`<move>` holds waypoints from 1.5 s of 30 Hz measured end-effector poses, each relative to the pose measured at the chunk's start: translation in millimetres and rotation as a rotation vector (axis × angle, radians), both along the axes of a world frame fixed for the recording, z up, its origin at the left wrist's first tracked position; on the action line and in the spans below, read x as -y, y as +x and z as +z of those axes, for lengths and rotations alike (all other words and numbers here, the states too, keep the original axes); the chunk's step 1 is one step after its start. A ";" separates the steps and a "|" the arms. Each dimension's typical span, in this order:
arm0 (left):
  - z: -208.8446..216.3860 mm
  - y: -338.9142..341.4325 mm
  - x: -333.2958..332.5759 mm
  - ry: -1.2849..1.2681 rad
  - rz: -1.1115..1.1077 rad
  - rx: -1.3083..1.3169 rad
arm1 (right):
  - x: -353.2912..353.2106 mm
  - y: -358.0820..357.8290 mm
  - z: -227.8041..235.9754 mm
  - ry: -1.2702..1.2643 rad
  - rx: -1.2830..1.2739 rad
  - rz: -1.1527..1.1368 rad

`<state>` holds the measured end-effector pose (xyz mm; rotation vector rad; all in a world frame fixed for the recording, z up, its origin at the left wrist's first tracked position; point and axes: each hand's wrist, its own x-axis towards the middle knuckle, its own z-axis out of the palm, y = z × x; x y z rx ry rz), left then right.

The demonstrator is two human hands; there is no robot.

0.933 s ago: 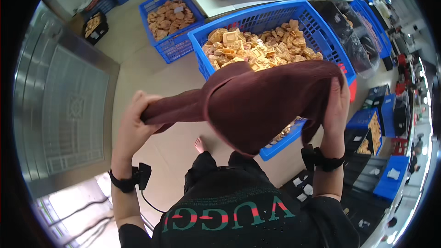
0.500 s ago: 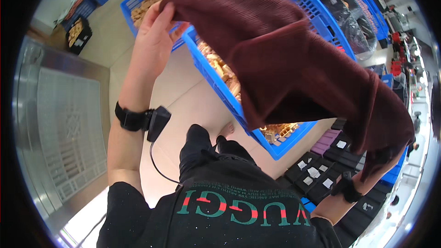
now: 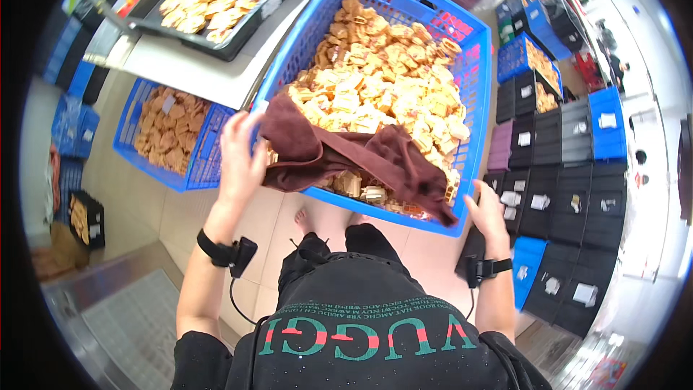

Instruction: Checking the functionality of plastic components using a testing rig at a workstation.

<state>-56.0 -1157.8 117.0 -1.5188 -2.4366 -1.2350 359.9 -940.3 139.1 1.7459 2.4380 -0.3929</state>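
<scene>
The left hand [image 3: 242,155] is reaching up from the lower left of the frame, forearm nearly straight, fingers curled and gripping the upper-left end of a dark red cloth [image 3: 346,159] at the near-left rim of a big blue crate [image 3: 476,123]. The right hand [image 3: 487,209] is coming up from the lower right, fingers loosely spread, resting against the crate's near-right corner just beside the cloth's lower end; whether it is pinching the cloth I cannot tell. Both wrists are wearing black bands. The cloth is lying bunched across the crate's near edge, at the centre of the frame, its long axis running from upper left down to lower right. The crate is holding a heap of tan parts [image 3: 382,87]. A smaller blue crate [image 3: 133,148] is sitting at the left, a dark tray [image 3: 238,32] on the worktop [image 3: 188,72] at the upper left.
</scene>
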 end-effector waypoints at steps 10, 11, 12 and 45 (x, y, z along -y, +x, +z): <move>-59.5 2.0 -57.5 -0.837 -0.736 0.135 | 44.8 -58.3 -108.2 -0.429 -0.252 0.035; -62.5 -0.8 -60.2 -0.891 -0.761 0.187 | 41.0 -59.0 -112.8 -0.410 -0.337 0.042; -65.9 -2.2 -64.6 -0.891 -0.779 0.158 | 36.6 -59.9 -118.2 -0.320 -0.302 0.117; -45.4 -37.2 -336.6 -0.291 -0.744 1.088 | -234.3 -196.6 -99.6 -0.027 -0.897 -0.114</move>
